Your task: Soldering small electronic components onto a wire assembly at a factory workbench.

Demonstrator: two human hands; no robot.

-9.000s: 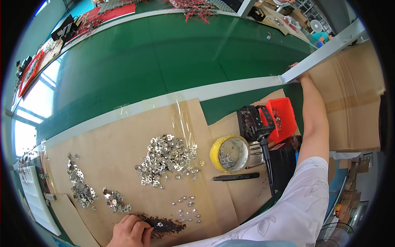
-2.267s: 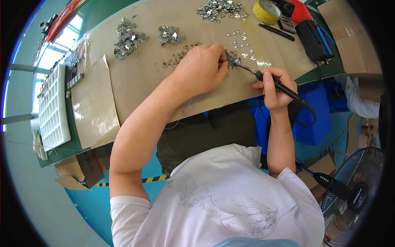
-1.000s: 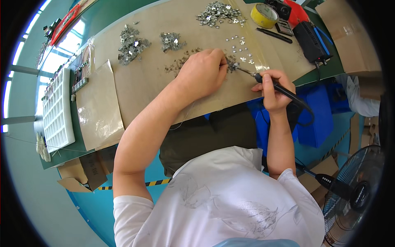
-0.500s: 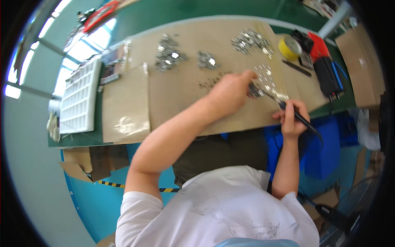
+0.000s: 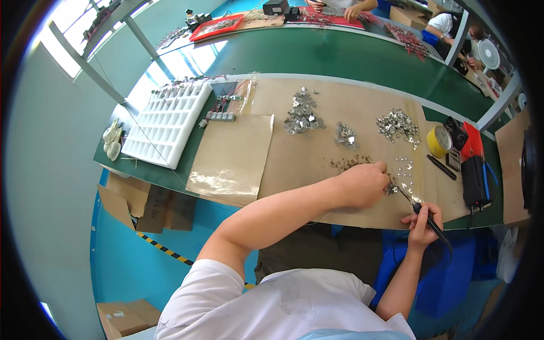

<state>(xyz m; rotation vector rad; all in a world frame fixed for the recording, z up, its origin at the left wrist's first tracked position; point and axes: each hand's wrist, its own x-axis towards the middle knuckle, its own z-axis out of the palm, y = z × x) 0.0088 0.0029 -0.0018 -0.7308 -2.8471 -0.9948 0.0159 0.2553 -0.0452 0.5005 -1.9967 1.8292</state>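
My left hand [image 5: 365, 182] reaches across the brown paper-covered bench [image 5: 317, 187], its fingertips pinched on a small metal part [image 5: 392, 186] among scattered loose ones. My right hand [image 5: 422, 220] grips a black pen-shaped soldering iron [image 5: 426, 218] near the bench's front edge. The iron's tip points up-left at the pinched part, right beside my left fingertips. A thin trail of dark small pieces [image 5: 351, 163] lies just behind my left hand.
Piles of shiny metal parts [image 5: 303, 113] [image 5: 344, 135] [image 5: 396, 123] lie further back. A yellow round holder [image 5: 437, 141], a red-and-black unit [image 5: 469, 148] and a black box [image 5: 474, 182] stand at the right. At the left are a white compartment tray [image 5: 167, 122] and a glossy sheet [image 5: 232, 153]. Other people work beyond the green belt [image 5: 340, 54].
My view has swung so the whole bench and the green belt behind it show. Both hands keep the same hold, with the iron's tip by my left fingertips.
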